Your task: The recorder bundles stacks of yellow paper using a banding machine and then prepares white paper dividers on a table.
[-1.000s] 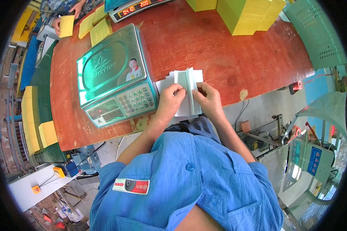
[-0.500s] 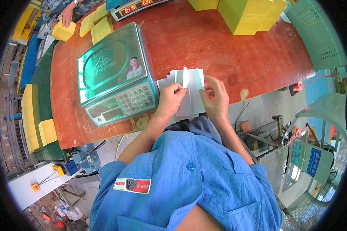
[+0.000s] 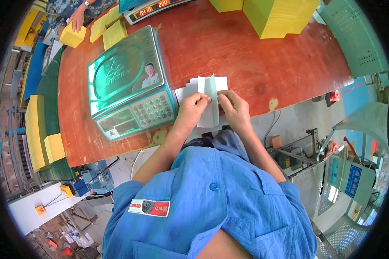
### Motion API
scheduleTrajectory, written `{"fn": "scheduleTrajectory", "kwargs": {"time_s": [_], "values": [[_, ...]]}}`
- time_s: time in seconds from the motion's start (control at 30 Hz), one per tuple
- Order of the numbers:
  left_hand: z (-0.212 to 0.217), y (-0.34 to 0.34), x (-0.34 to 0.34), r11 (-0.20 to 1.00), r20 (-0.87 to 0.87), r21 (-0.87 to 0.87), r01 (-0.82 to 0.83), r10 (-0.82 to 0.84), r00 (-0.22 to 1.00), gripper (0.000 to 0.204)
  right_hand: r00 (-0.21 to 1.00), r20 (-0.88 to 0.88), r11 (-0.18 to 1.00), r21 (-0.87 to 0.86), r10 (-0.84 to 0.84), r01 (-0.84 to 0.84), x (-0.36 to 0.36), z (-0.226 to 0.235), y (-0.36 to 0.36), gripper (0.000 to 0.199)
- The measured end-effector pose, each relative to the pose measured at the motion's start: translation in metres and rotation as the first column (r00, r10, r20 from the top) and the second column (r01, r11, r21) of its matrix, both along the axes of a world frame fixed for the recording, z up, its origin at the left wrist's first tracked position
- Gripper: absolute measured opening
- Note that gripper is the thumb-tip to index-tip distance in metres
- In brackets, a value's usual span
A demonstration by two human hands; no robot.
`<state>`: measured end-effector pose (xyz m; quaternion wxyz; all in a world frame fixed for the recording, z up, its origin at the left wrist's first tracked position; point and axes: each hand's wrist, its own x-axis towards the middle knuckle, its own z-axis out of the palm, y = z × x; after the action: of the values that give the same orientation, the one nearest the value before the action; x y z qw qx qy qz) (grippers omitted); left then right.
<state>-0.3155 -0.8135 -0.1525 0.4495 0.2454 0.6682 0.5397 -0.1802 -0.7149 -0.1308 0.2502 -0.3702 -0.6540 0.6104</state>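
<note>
Between my hands a folded white paper sheet [image 3: 208, 113] stands partly raised, with a pale green shaded flap. My left hand [image 3: 191, 111] pinches its left side between thumb and fingers. Close by the flap's right edge is my right hand [image 3: 236, 111], thumb and fingertips pressed together; whether paper is caught in them is hard to see. Beneath and behind lie more white papers [image 3: 185, 92], fanned unevenly on the table's near edge. Just left of them stands a green electronic scale [image 3: 121, 73] with a keypad and a shiny pan.
The red wooden table [image 3: 242, 56] carries yellow stacks [image 3: 276, 19] at the far right and smaller ones [image 3: 115, 33] far left. Another person's hand [image 3: 77, 18] rests on a yellow block [image 3: 72, 35]. A second scale [image 3: 153, 9] shows lit red digits. Right stands a perforated green panel [image 3: 354, 39].
My right hand has moved left and its spread fingers have closed beside the paper. The right part of the paper has been lifted and turned inward. My left hand stays nearly in place.
</note>
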Motion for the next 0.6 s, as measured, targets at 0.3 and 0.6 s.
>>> {"fn": "scheduleTrajectory", "kwargs": {"time_s": [0.3,0.6], "values": [[-0.002,0.001,0.004,1.000,-0.181,-0.007,-0.020,0.019,0.983,0.019,0.986,0.164,0.981,0.195,-0.012,-0.021,0.000,-0.013,0.009,0.018],[0.014,-0.003,0.011,1.000,-0.347,0.005,-0.016,0.017,0.938,0.021,0.986,0.155,0.940,0.342,-0.068,0.011,-0.005,-0.019,0.004,0.024]]}}
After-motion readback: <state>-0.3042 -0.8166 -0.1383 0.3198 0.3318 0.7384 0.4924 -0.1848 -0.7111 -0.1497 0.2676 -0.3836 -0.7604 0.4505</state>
